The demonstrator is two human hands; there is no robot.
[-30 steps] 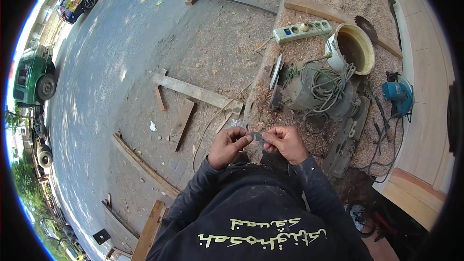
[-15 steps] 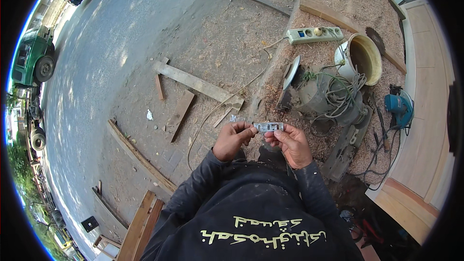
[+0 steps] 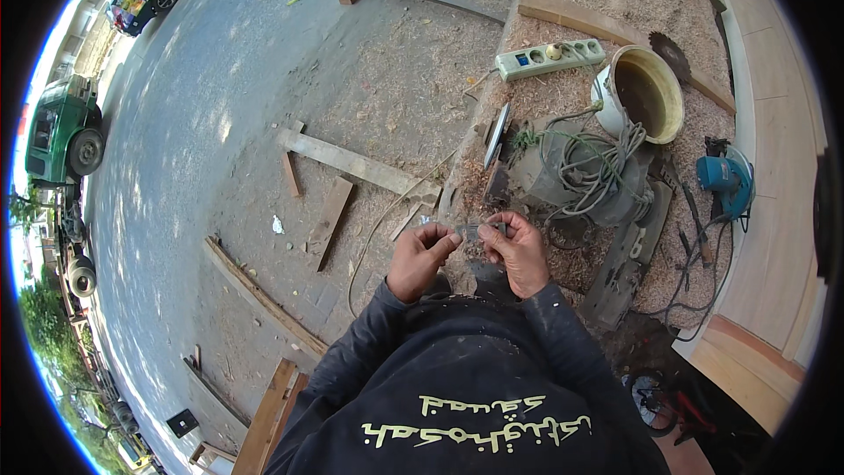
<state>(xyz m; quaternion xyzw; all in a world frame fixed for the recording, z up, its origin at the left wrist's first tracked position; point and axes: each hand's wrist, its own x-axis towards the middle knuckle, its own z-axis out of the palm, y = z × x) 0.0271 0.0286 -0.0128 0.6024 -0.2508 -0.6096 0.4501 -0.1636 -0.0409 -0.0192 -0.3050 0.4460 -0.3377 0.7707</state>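
Observation:
A small flat silvery piece (image 3: 470, 231) is stretched between my two hands in front of my dark shirt. Its exact kind cannot be made out. The thumb and fingers of my left hand (image 3: 420, 259) pinch one end, and my right hand (image 3: 519, 255) pinches the other. Just beyond my right hand stands a grey machine (image 3: 541, 176) with a round metal disc (image 3: 497, 136) on its left side. Coiled cable (image 3: 598, 171) lies on top of it.
A white bucket (image 3: 607, 105) of murky liquid and a power strip (image 3: 519, 64) stand beyond the machine. At the right are a blue power tool (image 3: 725, 180) and a wooden panel (image 3: 778, 149). Several boards (image 3: 360, 164) lie on the dusty ground at left, with a trailing cord (image 3: 374, 237).
My right hand has shifted slightly left and up, its fingers now covering more of the silvery piece, which looks darker and less exposed. The view has turned a little.

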